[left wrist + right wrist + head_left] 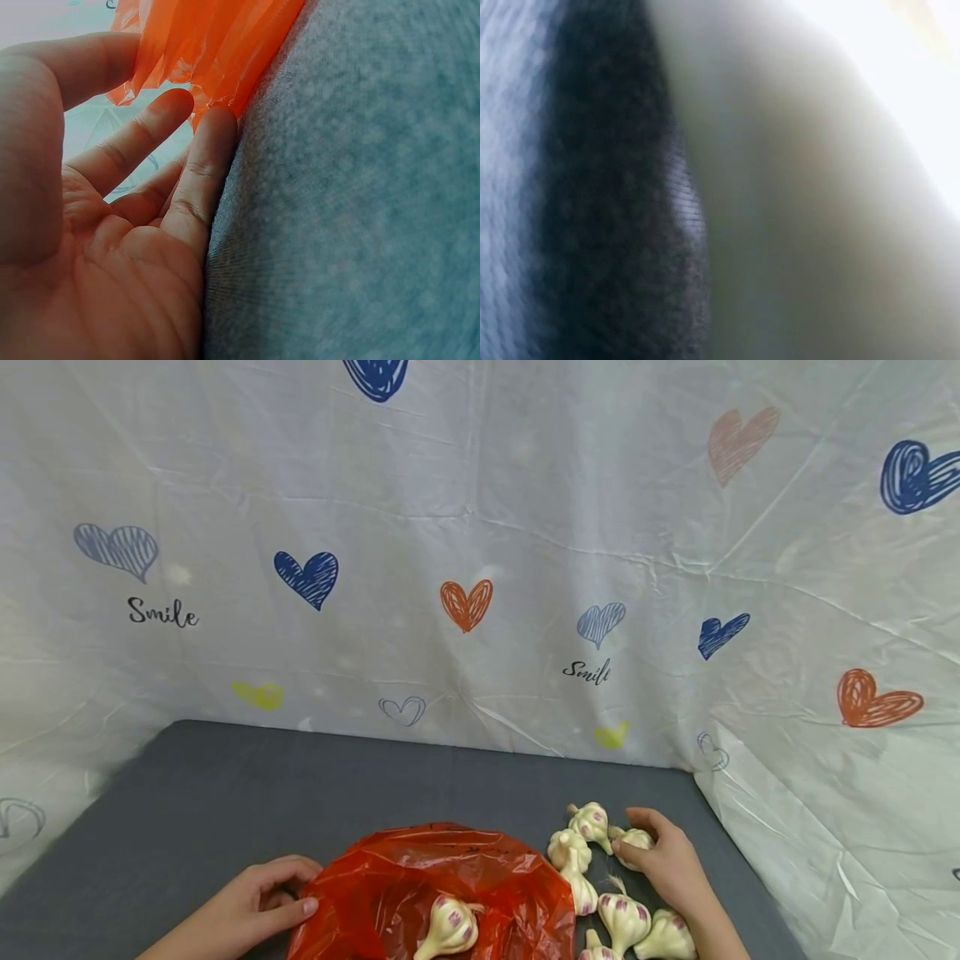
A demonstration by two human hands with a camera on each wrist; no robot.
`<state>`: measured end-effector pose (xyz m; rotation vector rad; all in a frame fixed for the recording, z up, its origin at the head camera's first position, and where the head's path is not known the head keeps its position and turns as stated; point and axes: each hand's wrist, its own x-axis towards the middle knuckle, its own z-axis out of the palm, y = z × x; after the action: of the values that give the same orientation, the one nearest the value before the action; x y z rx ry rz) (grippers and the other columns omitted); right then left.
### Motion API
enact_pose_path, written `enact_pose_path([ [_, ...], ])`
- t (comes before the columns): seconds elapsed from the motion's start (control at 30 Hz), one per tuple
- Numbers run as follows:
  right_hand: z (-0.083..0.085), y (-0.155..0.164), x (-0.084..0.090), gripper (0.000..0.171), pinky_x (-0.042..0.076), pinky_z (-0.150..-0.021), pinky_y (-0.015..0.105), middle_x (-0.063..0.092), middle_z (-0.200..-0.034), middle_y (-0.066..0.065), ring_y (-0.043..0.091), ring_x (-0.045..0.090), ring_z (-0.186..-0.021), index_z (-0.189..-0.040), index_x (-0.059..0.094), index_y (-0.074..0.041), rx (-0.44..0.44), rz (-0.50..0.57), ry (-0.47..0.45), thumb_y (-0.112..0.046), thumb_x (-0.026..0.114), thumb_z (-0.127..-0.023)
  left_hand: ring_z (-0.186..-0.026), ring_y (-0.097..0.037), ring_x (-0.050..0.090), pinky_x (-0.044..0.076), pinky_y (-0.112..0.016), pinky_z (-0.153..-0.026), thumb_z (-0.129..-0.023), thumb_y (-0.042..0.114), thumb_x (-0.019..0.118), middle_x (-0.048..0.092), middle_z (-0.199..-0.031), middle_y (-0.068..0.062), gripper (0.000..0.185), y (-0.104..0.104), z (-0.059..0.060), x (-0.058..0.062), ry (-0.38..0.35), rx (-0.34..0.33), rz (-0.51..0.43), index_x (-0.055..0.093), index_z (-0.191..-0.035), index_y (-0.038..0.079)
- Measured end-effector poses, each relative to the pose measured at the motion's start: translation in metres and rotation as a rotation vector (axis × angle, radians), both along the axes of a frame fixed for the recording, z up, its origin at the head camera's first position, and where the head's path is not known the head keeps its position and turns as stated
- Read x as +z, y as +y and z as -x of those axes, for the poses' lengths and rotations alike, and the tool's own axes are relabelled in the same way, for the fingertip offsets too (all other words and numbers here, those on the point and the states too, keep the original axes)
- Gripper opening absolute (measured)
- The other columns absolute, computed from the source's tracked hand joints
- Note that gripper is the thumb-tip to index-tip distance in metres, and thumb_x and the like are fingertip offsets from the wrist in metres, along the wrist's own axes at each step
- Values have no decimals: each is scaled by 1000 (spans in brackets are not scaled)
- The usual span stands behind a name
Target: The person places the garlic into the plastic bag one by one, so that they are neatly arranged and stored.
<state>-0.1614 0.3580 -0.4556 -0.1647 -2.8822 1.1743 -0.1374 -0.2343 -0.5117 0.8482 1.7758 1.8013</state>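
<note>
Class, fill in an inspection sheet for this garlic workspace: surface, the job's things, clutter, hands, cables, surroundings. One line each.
Surface: grey cloth-covered table, bare at the left and the back.
Job's things: orange plastic bag lying open, with one garlic bulb on it; a loose cluster of bulbs beside the bag on its right.
Clutter: nothing seen.
Hands: left hand touches the bag's left edge, fingers only lightly bent; right hand has its fingers curled round a bulb at the cluster.
Cables: nothing seen.
Surroundings: white sheet with printed hearts hung behind and at the sides.
</note>
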Motion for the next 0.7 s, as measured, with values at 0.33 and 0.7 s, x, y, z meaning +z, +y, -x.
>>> enact_pose_path([
  [0.33, -1, -2, -1, 69, 52, -105, 57, 66, -143, 26, 43, 60, -134, -146, 62, 5, -7, -32, -18, -34, 87, -95, -102, -27, 75, 64, -36, -88, -116, -1, 47, 67, -140, 2, 30, -5, -4, -1, -5, 12, 14, 65, -140, -3],
  [0.7, -2, -4, 10, 69, 53, -105, 58, 66, -145, 24, 43, 60, -135, -148, 63, 2, 7, -23, -23, -41, 85, -98, -98, -30, 74, 63, -35, -87, -115, 4, 53, 70, -134, -8, 30, -2, -4, 4, 1, 56, 75, 65, -142, -2],
])
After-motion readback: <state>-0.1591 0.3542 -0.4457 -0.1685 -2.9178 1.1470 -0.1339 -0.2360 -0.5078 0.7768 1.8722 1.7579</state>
